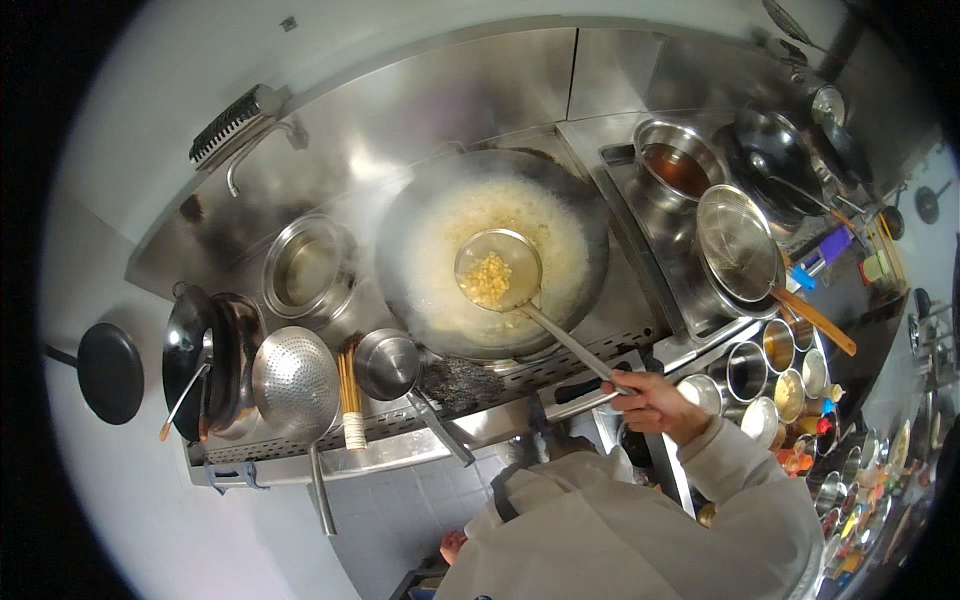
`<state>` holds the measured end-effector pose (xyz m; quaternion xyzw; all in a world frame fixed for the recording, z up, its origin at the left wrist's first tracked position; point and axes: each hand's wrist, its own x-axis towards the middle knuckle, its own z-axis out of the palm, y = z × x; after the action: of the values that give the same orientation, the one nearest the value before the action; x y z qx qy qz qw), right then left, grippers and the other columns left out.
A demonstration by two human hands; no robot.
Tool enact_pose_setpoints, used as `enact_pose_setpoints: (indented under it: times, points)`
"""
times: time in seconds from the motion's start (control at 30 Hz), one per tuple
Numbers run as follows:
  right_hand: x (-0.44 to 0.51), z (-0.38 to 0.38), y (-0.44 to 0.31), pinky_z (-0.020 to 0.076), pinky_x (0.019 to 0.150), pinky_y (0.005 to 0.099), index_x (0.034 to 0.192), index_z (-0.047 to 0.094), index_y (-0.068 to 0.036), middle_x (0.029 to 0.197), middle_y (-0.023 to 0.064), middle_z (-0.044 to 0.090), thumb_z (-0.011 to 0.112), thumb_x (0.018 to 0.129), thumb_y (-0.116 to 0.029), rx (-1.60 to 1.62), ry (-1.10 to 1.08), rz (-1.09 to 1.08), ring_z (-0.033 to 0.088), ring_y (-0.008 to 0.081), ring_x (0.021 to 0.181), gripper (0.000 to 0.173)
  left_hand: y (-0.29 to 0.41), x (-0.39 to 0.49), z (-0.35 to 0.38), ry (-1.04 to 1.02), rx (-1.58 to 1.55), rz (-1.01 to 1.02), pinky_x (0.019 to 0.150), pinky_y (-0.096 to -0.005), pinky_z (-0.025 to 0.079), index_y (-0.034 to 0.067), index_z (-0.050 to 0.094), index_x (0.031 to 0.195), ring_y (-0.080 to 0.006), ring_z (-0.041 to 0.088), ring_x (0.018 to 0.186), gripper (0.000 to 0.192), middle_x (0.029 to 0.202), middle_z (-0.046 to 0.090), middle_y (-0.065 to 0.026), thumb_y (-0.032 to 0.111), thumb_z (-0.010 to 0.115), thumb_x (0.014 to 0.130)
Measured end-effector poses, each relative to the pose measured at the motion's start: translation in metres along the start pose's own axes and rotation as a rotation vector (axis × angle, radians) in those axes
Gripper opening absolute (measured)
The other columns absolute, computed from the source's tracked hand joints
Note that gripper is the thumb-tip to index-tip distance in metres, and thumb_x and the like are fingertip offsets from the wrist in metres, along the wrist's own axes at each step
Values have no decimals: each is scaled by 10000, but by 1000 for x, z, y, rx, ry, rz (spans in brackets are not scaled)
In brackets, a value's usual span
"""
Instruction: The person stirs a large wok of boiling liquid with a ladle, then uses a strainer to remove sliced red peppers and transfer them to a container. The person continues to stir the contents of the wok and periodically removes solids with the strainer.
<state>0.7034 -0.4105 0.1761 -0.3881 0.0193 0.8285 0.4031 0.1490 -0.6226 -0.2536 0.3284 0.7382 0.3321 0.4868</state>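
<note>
My right hand [651, 401] is closed around the metal handle of a round fine-mesh skimmer [534, 259]. Small yellow pieces of food [487, 279] lie in the skimmer's bowl, towards its left side. The skimmer is over a large wok [397, 195] full of pale, foaming, steaming liquid; how far it dips in is hard to tell. My left hand [452, 546] hangs low beside the body at the bottom of the picture, mostly hidden by the white sleeve, and its fingers cannot be made out well.
Left of the wok are a steel pot [281, 281], a perforated ladle [296, 382], a small saucepan [386, 365], a bamboo brush [352, 412] and stacked woks [187, 337]. On the right are a pot of brown liquid [676, 169], a wooden-handled strainer [739, 244] and several seasoning containers [759, 420].
</note>
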Motion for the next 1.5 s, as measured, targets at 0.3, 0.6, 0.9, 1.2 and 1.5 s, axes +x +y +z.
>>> enact_pose_setpoints:
  times: [0.3,0.6,0.9,1.2,1.5]
  points:
    - [-14,4,5,199,315,217,948,490,-65,523,-37,324,413,987,-347,-345,206,-141,277,65,335,294,87,-1,14,-19,-237,-228,431,-273,412,-29,542,1063,-132,525,539,219,723,600,-90,116,511,902]
    - [0,-22,8,271,270,197,991,536,-73,526,-56,363,392,997,-332,120,-131,82,311,54,316,297,103,-11,24,-14,-416,-217,416,-254,383,-28,505,1065,-118,475,527,190,707,550,-82,72,491,904]
    - [-24,-1,-10,198,308,235,956,510,-49,516,-39,325,421,983,-368,-437,321,-138,279,72,328,332,70,-18,9,108,-461,-300,444,-291,467,-71,554,983,-175,584,541,212,712,622,-139,118,542,886]
    - [-62,-6,-55,173,292,243,938,523,1,509,-28,361,466,973,-293,-807,557,-160,260,62,306,302,70,-2,18,34,-273,-169,418,-290,437,-48,540,1031,-161,545,524,223,690,590,-116,133,531,901]
    - [-36,-4,-49,159,289,243,949,525,-32,496,-44,341,471,970,-278,-727,372,21,264,60,311,253,83,-6,14,-58,-333,-155,391,-277,384,-29,524,1055,-132,483,495,221,684,572,-116,124,492,899]
